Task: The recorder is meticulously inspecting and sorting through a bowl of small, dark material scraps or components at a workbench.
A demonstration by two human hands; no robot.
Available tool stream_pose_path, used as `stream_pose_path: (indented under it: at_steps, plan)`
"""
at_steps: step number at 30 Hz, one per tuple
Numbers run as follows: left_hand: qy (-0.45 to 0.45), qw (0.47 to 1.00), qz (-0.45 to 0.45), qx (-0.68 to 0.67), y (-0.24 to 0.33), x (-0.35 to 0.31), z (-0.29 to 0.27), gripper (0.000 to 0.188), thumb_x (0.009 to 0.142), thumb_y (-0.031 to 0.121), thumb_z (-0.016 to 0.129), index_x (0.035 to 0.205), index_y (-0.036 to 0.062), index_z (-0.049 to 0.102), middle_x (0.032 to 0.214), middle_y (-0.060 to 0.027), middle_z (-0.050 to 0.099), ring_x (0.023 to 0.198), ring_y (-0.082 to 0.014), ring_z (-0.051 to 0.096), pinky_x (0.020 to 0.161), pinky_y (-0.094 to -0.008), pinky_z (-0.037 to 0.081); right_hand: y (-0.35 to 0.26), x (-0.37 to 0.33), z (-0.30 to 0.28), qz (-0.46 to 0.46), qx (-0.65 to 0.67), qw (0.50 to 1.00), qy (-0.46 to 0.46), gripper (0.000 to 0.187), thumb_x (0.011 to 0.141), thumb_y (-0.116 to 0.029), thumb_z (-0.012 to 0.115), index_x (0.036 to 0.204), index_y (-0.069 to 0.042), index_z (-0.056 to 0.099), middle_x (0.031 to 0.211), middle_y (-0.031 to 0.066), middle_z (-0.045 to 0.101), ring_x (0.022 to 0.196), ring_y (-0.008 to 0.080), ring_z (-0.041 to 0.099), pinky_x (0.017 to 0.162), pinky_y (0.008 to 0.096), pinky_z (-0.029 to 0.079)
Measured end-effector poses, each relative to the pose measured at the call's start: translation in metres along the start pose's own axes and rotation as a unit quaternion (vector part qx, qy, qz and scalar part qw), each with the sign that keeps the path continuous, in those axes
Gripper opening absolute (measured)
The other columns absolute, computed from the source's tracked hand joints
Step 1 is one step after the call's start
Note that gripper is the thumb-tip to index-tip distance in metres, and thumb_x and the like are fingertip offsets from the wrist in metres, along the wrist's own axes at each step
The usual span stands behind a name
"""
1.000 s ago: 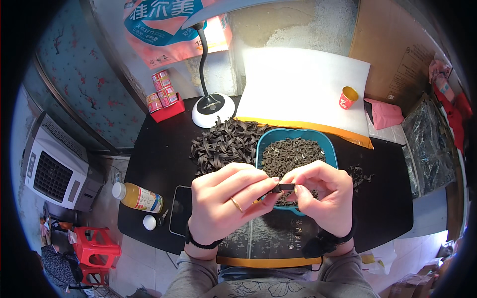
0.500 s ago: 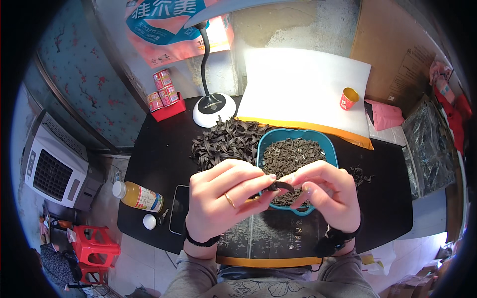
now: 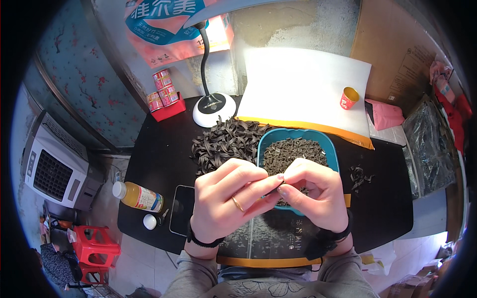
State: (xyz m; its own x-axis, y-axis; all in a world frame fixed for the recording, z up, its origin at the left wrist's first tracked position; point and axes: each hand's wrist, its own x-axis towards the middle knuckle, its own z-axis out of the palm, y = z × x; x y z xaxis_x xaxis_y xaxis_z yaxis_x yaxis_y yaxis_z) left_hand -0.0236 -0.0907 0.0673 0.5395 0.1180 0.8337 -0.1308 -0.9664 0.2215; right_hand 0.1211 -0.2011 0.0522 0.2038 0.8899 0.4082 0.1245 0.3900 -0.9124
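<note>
Blk table (image 3: 149,164) — dk strip pile (image 3: 226,144), teal tub (image 3: 326,145), 1 wht lamp (image 3: 212,120), phone (image 3: 182,211), btl (image 3: 142,197), red box (image 3: 169,111) — loose scraps (image 3: 357,178) at R

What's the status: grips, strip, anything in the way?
Left grip and right grip meeting at fingertips. Dark strip pinched between, mostly hidden. Both partly cover teal tub; no obstruction seen.

Looks like a room in a home, with handwork spread over a black counter (image 3: 161,149). Leans homely in the red stools (image 3: 95,247), the portable air cooler (image 3: 57,171), the flowered panel (image 3: 94,94), the drink bottle (image 3: 142,197) and the phone (image 3: 181,211). Leans toward a workshop in the heap of dark strips (image 3: 226,146) and the teal tub (image 3: 326,141) of short pieces, near a desk lamp (image 3: 213,111). Has a patchy wall (image 3: 283,30) and tiled floor (image 3: 149,263), too.
</note>
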Motion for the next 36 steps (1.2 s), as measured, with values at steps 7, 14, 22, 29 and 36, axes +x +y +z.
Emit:
stream_pose_path:
  at_steps: [7, 14, 22, 29, 36]
  plan:
    - [0.003, 1.000, -0.001, -0.015, 0.001, 0.002, 0.002, 0.032, 0.058, 0.011, 0.079, 0.088, 0.0066, 0.069, 0.074, -0.0016, 0.059, 0.063, -0.0168, 0.059, 0.052, -0.0259, 0.050, -0.005, -0.001, 0.001, 0.030, 0.086, 0.996, 0.019, 0.006, 0.081, 0.001, 0.063, 0.086, 0.004, 0.061, 0.081, 0.0048, 0.057, 0.068, 0.0055, 0.056, 0.058, 0.0180, 0.044]
    - [-0.072, 0.976, -0.202, 0.025, -0.047, -0.004, -0.002, 0.023, 0.071, 0.021, 0.074, 0.088, 0.0061, 0.068, 0.078, -0.0059, 0.065, 0.066, -0.0203, 0.062, 0.059, -0.0286, 0.049, -0.004, -0.006, -0.040, 0.049, -0.260, 0.950, 0.165, 0.007, 0.078, -0.004, 0.065, 0.081, 0.002, 0.064, 0.071, 0.0048, 0.059, 0.066, 0.0087, 0.055, 0.060, 0.0227, 0.043]
    - [-0.249, 0.909, -0.326, 0.080, -0.137, -0.062, 0.032, 0.013, 0.067, 0.017, 0.069, 0.076, 0.0096, 0.065, 0.073, -0.0046, 0.063, 0.072, -0.0203, 0.062, 0.065, -0.0322, 0.048, 0.044, -0.067, -0.159, 0.257, -0.630, 0.704, 0.202, 0.017, 0.075, -0.019, 0.068, 0.073, -0.003, 0.063, 0.067, 0.0094, 0.060, 0.063, 0.0275, 0.060, 0.058, 0.0353, 0.046]
    - [-0.277, 0.904, -0.301, 0.127, -0.149, -0.072, 0.047, 0.017, 0.060, 0.017, 0.073, 0.071, 0.0133, 0.062, 0.073, -0.0023, 0.059, 0.077, -0.0207, 0.060, 0.066, -0.0342, 0.047, 0.049, -0.049, -0.120, 0.126, -0.518, 0.825, 0.186, 0.014, 0.077, -0.015, 0.064, 0.084, -0.003, 0.062, 0.076, 0.0103, 0.061, 0.066, 0.0226, 0.061, 0.060, 0.0300, 0.048]
    - [-0.259, 0.919, -0.269, 0.129, -0.157, -0.076, 0.054, 0.012, 0.066, 0.016, 0.067, 0.074, 0.0080, 0.062, 0.069, -0.0060, 0.061, 0.067, -0.0210, 0.061, 0.061, -0.0322, 0.047, 0.091, -0.040, -0.058, 0.009, -0.517, 0.850, -0.097, 0.020, 0.078, -0.021, 0.064, 0.091, -0.006, 0.063, 0.087, 0.0085, 0.058, 0.087, 0.0250, 0.057, 0.077, 0.0343, 0.048]
